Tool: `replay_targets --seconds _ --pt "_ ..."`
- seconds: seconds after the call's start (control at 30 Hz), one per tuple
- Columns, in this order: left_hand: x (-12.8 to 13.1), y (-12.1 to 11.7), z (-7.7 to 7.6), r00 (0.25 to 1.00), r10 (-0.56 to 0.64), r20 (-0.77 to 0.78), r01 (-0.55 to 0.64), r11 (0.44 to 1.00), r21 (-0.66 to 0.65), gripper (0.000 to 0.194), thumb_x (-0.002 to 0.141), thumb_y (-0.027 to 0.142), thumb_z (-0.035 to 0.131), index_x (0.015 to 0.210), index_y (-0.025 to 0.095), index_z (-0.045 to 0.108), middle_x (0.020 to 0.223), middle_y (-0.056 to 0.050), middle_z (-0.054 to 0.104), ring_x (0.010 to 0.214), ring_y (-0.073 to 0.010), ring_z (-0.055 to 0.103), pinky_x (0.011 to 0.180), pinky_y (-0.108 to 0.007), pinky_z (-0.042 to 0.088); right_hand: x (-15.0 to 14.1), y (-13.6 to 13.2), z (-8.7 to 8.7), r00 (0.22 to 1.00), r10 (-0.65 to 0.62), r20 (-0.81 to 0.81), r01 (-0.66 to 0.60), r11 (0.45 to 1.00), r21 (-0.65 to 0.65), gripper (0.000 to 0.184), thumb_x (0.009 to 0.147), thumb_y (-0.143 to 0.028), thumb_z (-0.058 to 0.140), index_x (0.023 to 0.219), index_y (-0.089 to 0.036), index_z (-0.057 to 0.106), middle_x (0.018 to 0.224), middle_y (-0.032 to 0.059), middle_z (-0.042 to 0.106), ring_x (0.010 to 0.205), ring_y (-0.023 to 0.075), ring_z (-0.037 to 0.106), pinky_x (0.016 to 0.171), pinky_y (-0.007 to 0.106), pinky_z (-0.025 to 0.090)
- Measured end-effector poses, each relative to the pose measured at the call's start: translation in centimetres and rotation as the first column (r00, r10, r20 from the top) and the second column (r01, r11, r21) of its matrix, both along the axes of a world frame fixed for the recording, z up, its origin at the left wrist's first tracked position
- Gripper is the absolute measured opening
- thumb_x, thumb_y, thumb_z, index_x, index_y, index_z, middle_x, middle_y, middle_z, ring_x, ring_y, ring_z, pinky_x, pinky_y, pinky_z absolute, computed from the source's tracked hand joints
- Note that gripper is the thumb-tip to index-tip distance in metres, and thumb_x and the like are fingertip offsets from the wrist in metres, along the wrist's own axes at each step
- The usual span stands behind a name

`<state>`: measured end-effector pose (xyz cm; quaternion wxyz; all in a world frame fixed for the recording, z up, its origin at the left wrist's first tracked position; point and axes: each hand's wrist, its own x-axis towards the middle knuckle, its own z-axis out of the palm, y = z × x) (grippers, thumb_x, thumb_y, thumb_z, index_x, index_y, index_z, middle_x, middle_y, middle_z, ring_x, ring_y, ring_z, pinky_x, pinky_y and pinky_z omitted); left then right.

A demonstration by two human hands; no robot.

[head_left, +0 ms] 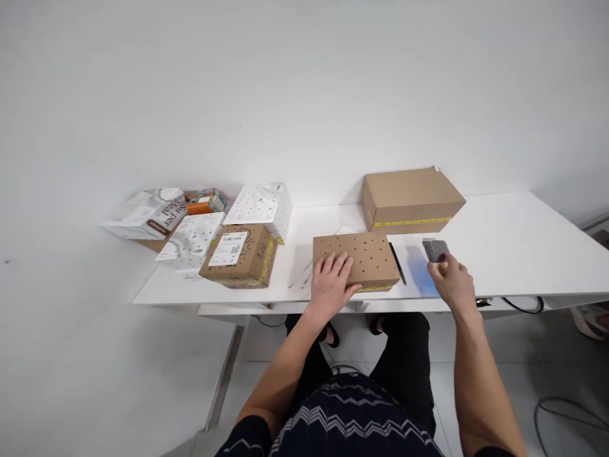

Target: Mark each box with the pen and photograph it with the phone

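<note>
My left hand [330,282] lies flat with fingers spread on the near left part of a brown cardboard box with dark dots [366,257] on the white table [514,247]. My right hand [451,279] grips a small grey device [434,249] just above the table, to the right of that box. A black pen [397,263] lies along the box's right side, between the box and my right hand.
A larger plain brown box with yellow tape [412,198] stands behind. To the left lie a brown box with a white label [240,255], two white dotted boxes [261,206], a white printed bag [152,212] and small colourful packs [207,201]. Cables [523,306] hang under the right edge.
</note>
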<state>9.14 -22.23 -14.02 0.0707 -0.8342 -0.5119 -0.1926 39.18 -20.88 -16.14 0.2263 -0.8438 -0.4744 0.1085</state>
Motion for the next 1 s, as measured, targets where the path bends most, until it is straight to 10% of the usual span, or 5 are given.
replay_targets --seconds 0.23,0.37,0.6,0.8,1.0 --pt "-2.2 -1.0 -0.8 0.955 0.123 0.269 -0.14 0.989 0.043 0.06 0.086 0.055 0.056 0.136 0.022 0.051 0.143 -0.013 0.05 0.136 -0.0357 0.039 0.111 -0.054 0.031 -0.5 1.4 -3.7 0.951 0.05 0.305 -0.033 0.998 -0.06 0.057 0.087 -0.04 0.047 0.135 -0.01 0.052 0.116 0.0278 0.059 0.111 0.0423 0.052 0.086 0.056 0.043" --pt "-4.7 -1.5 -2.5 0.709 0.307 0.635 -0.194 0.95 -0.243 0.065 0.091 0.056 0.045 0.141 0.015 0.042 0.138 -0.019 0.052 0.127 -0.0296 0.05 0.105 -0.049 0.041 -0.5 1.1 -4.2 0.959 0.048 0.28 -0.069 0.995 0.068 0.054 0.086 -0.044 0.05 0.128 -0.01 0.059 0.131 0.029 0.05 0.123 0.0454 0.043 0.091 0.063 0.039" --pt "-5.0 -2.9 -4.1 0.324 0.468 0.822 0.077 0.853 -0.516 0.061 0.089 0.065 0.04 0.136 0.027 0.05 0.146 -0.009 0.048 0.134 -0.0257 0.045 0.107 -0.044 0.042 -6.5 -2.8 -0.3 0.654 0.652 -0.382 -0.599 0.756 0.264 0.056 0.084 -0.03 0.048 0.14 -0.025 0.046 0.116 0.0086 0.066 0.087 0.0212 0.065 0.074 0.037 0.056" --pt "-2.2 -1.6 1.8 0.315 0.225 0.922 0.159 0.945 -0.285 0.062 0.091 0.058 0.044 0.146 0.03 0.036 0.153 -0.007 0.037 0.137 -0.0256 0.04 0.108 -0.041 0.042 -6.5 -2.1 5.6 0.725 0.575 -0.38 -0.313 0.766 0.562 0.053 0.084 -0.045 0.059 0.133 -0.024 0.051 0.118 0.0093 0.062 0.1 0.0208 0.061 0.082 0.036 0.054" --pt "5.6 9.4 7.4 0.28 -0.024 0.96 0.425 0.899 -0.102 0.07 0.09 0.057 0.048 0.149 0.025 0.03 0.149 -0.01 0.042 0.13 -0.0267 0.048 0.108 -0.044 0.041 -1.2 3.9 11.1 0.932 0.272 -0.239 -0.031 0.717 0.697 0.046 0.08 -0.041 0.062 0.123 -0.025 0.059 0.104 0.0067 0.064 0.086 0.0218 0.06 0.076 0.042 0.052"
